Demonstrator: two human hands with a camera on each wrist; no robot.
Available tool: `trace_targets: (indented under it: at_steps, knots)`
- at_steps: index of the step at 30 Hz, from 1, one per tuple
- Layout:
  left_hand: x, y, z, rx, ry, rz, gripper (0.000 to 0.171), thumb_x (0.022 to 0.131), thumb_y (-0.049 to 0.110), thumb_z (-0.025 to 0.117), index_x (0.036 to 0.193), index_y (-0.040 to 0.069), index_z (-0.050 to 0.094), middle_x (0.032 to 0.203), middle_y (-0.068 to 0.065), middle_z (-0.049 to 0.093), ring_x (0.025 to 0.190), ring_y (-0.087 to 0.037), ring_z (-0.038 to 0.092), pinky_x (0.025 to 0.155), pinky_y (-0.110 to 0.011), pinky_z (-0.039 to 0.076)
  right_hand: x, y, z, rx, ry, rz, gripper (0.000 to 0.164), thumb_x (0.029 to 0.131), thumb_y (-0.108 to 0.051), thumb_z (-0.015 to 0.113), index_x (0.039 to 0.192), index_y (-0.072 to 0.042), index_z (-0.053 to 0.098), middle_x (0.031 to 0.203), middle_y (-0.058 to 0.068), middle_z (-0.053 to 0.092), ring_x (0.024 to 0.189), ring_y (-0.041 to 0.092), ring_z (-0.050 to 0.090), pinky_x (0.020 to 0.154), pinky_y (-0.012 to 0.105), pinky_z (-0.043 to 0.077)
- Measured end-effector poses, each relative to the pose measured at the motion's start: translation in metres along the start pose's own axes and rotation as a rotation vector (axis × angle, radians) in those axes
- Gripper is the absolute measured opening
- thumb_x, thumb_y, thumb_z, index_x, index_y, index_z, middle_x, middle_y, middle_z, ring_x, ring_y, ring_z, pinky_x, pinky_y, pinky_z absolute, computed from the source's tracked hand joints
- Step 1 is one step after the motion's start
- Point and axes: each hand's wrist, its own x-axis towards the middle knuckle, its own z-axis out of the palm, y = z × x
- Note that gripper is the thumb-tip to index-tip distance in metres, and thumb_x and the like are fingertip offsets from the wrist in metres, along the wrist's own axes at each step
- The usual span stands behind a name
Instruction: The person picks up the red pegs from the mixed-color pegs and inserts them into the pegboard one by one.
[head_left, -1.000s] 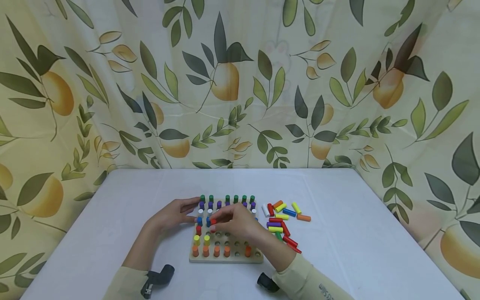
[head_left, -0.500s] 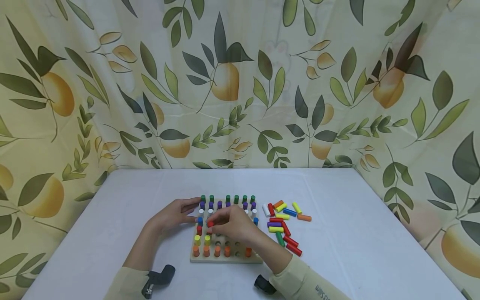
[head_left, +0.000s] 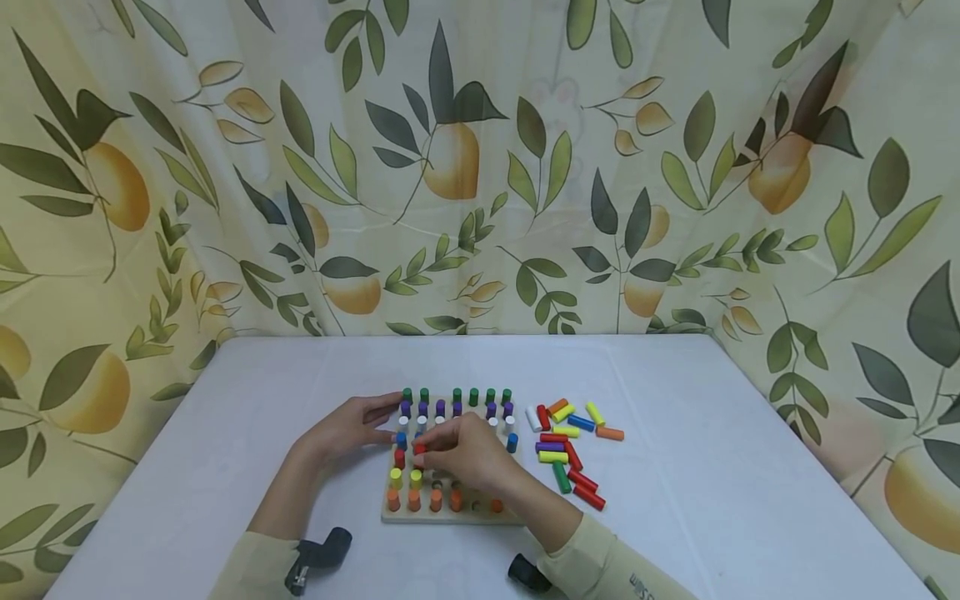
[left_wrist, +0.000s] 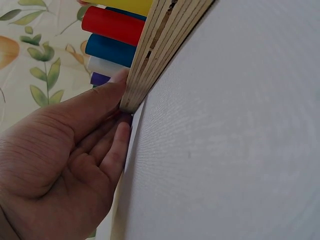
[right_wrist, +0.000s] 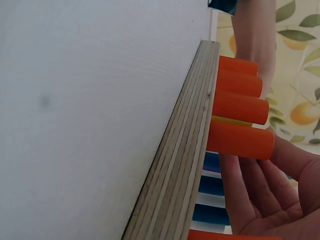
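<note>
A wooden pegboard (head_left: 427, 520) stands on the table with rows of coloured pegs upright in it. My right hand (head_left: 476, 452) is over its middle, thumb and fingertips pinching a red peg (head_left: 419, 450) in the red row's second column. Whether that peg is fully seated is hidden. Beside it stands another red peg (head_left: 399, 459), with yellow pegs (head_left: 396, 478) and orange pegs (head_left: 436, 500) nearer. My left hand (head_left: 345, 429) rests against the board's left side, thumb touching the edge (left_wrist: 145, 62). In the right wrist view, orange pegs (right_wrist: 242, 140) hide my right fingertips.
Loose pegs in several colours lie right of the board, among them a green peg (head_left: 561, 477), a red peg (head_left: 589, 497) and an orange peg (head_left: 610, 433). The white table (head_left: 712, 467) reaches back to a patterned curtain (head_left: 517, 250).
My right hand has shifted slightly left and nearer with the red peg, bringing it to the spot right of the other red peg. My left hand has stayed at the board's edge.
</note>
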Motion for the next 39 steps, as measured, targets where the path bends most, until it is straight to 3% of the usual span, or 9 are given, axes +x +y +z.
trace_targets:
  at_steps: [16,24,39]
  knots:
    - [-0.0014,0.0013,-0.0037,0.007,-0.022,0.040,0.067,0.094,0.005,0.076,0.154,0.001,0.047,0.158,-0.018,0.043,0.144,-0.032,0.044,0.115,-0.044,0.038,0.0017,0.0028,0.0015,-0.051,0.025,-0.064,0.013,0.090,-0.011,0.082,0.103,-0.008,0.081,0.086,-0.008,0.075,0.083,0.011,0.070,0.078,0.027,0.060]
    - [0.0011,-0.0027,-0.0014,0.006,-0.008,0.023,0.068,0.092,0.006,0.078,0.153,0.004,0.049,0.158,-0.015,0.044,0.143,-0.029,0.045,0.114,-0.041,0.040,0.0034,0.0015,0.0038,-0.081,0.043,-0.079,0.010,0.090,-0.008,0.082,0.100,-0.007,0.081,0.087,-0.006,0.075,0.083,0.011,0.070,0.079,0.027,0.061]
    - [-0.0010,-0.0006,-0.0018,-0.016,-0.015,0.033,0.068,0.092,0.004,0.077,0.153,0.000,0.048,0.159,-0.020,0.042,0.144,-0.035,0.043,0.114,-0.044,0.040,0.0046,0.0014,0.0062,-0.101,0.056,-0.071,0.012,0.089,-0.007,0.083,0.100,-0.008,0.081,0.087,-0.007,0.075,0.083,0.010,0.070,0.080,0.028,0.061]
